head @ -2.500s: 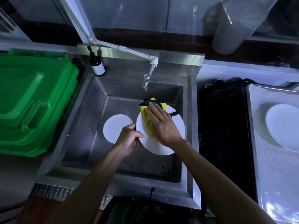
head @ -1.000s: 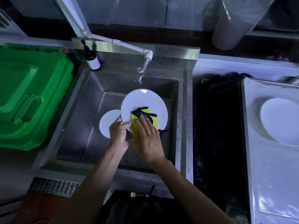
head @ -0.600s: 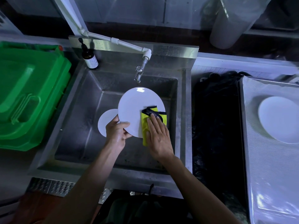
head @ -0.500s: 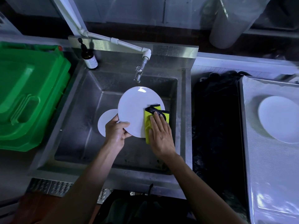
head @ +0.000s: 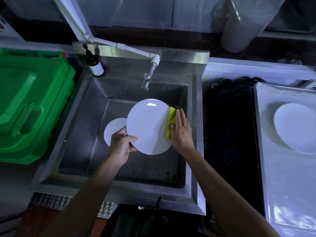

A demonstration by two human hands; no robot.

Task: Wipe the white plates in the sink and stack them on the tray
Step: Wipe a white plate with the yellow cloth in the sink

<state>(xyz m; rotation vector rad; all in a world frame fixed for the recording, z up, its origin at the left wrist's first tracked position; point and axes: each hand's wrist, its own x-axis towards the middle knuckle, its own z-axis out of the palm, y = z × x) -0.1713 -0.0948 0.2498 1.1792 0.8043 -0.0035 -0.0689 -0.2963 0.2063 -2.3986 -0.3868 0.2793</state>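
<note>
over sink (head: 95, 106), l hand (head: 121, 144) grips white plate (head: 147, 125) edge, r hand (head: 181, 132) flat, pressing yellow cloth (head: 171, 124) on rim

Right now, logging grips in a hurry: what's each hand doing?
Left hand: grips the raised plate by its lower-left rim.
Right hand: fingers straight, pressing the yellow cloth on the plate.

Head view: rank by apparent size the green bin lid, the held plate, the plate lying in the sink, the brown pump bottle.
1. Green bin lid, largest by far.
2. Held plate, though it sits nearer the camera.
3. Plate lying in the sink, partly hidden behind the held one, so its real size is unsure.
4. Brown pump bottle, smallest.
</note>
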